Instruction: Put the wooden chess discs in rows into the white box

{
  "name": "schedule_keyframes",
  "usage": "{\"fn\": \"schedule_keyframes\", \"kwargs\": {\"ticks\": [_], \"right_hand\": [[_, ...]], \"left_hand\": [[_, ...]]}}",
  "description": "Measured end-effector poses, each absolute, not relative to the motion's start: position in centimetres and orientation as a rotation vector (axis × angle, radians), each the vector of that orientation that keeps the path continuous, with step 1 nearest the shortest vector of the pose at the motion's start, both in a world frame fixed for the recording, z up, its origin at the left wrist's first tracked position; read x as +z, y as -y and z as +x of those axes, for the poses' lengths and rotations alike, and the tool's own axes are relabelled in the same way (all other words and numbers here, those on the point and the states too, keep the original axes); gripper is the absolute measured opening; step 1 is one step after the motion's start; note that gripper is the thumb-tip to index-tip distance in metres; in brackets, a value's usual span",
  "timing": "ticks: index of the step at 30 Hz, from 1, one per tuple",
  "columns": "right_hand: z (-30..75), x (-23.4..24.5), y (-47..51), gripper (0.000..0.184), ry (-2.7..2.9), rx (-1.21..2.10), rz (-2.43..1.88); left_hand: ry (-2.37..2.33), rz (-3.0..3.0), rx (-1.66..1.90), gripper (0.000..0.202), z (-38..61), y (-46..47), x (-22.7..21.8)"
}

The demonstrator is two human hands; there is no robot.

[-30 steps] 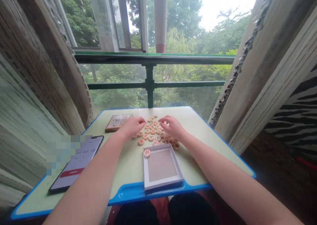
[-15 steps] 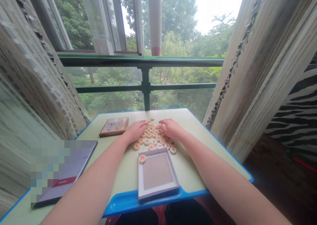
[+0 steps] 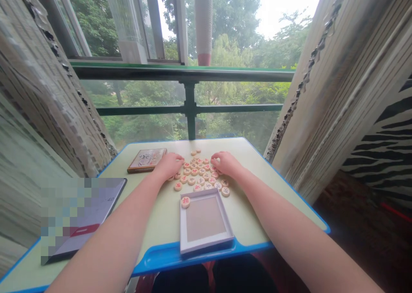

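Several round wooden Chinese chess pieces (image 3: 194,172) with red or dark characters lie in a loose cluster mid-table. My left hand (image 3: 170,165) rests low at the cluster's left side, its fingers loosely bent and apart, partly covering some pieces. On the right side, my right hand (image 3: 224,162) is palm down, fingertips at the edge pieces; no piece is seen gripped in it. Nearer me sits a shallow open box tray (image 3: 229,228), with one red-marked chess piece (image 3: 186,202) in its far left corner. Two pieces (image 3: 195,152) lie apart at the far end.
A decorated flat box lid (image 3: 147,159) lies left of my left hand. A grey flat case (image 3: 96,211), partly pixelated, is at the table's left. The cream table (image 3: 277,215) has a blue rim. Curtains (image 3: 299,95) and a green railing (image 3: 191,108) stand beyond.
Both hands have moved outward from the cluster, the left one further left, and more pieces show between them. The camera view has tilted slightly.
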State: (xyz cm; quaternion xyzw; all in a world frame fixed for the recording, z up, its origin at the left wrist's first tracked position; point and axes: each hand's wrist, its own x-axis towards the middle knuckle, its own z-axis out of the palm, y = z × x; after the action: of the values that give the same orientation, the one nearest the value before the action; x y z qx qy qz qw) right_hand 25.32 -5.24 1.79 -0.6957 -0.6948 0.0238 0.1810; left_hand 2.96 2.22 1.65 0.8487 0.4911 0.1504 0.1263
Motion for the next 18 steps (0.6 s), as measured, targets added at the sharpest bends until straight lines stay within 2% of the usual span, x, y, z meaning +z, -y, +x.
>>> {"fn": "schedule_keyframes", "kwargs": {"ticks": [6,12,18], "right_hand": [[25.25,1.78,5.22,0.019,1.833,0.207,-1.926],[25.27,1.57,5.06,0.024,1.787,0.164,-1.844],[25.37,1.72,5.13,0.03,1.865,0.256,-1.839]], "left_hand": [[-1.478,2.437,0.442,0.028,2.85,-1.84,2.06],[-1.439,2.481,0.617,0.035,2.89,-1.85,1.62],[-1.432,2.56,0.543,0.032,2.85,-2.26,1.33]]}}
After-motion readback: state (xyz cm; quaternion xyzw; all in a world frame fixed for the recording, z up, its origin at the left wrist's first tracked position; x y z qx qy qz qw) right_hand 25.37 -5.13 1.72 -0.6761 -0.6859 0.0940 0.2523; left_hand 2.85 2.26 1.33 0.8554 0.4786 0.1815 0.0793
